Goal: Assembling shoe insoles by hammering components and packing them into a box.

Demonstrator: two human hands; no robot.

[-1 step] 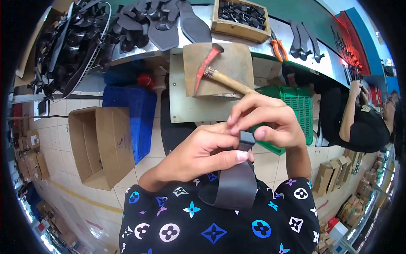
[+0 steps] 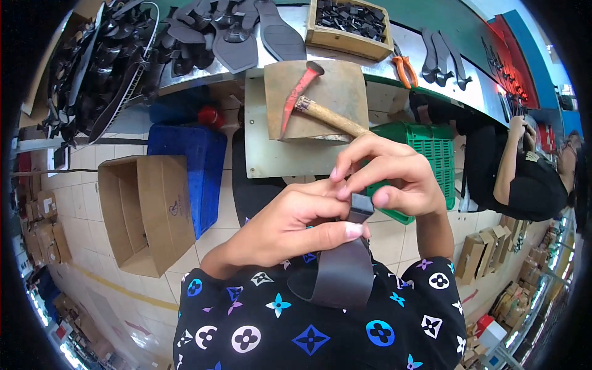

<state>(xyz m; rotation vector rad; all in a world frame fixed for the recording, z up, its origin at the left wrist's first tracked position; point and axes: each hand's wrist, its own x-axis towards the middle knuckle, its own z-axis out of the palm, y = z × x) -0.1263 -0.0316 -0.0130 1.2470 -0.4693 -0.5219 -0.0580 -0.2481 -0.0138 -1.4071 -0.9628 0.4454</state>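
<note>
A dark shoe sole with a heel (image 2: 343,276) is held heel-end up in front of my chest, its broad curved part against my patterned shirt. My left hand (image 2: 287,223) is closed round the heel, thumb across the near side. Closed about the heel's end is my right hand (image 2: 404,179), its thumb by the right side of the squarish black heel tip (image 2: 362,205) and its fingertips at the far left. Beyond the hands, a hammer (image 2: 301,100) with a red head and wooden handle lies on a worn brown pad (image 2: 345,86). My right fingers hide the handle's end.
On the bench stand a wooden box (image 2: 345,46) of small black pieces, orange-handled pliers (image 2: 405,71) and several dark soles (image 2: 280,37). A cardboard box (image 2: 166,216) and blue crate (image 2: 209,179) stand left, a green crate (image 2: 438,154) right. Another person (image 2: 524,179) sits at far right.
The heel end has tipped slightly between my fingers, and its top face shows at a different angle. Both hands keep nearly the same place.
</note>
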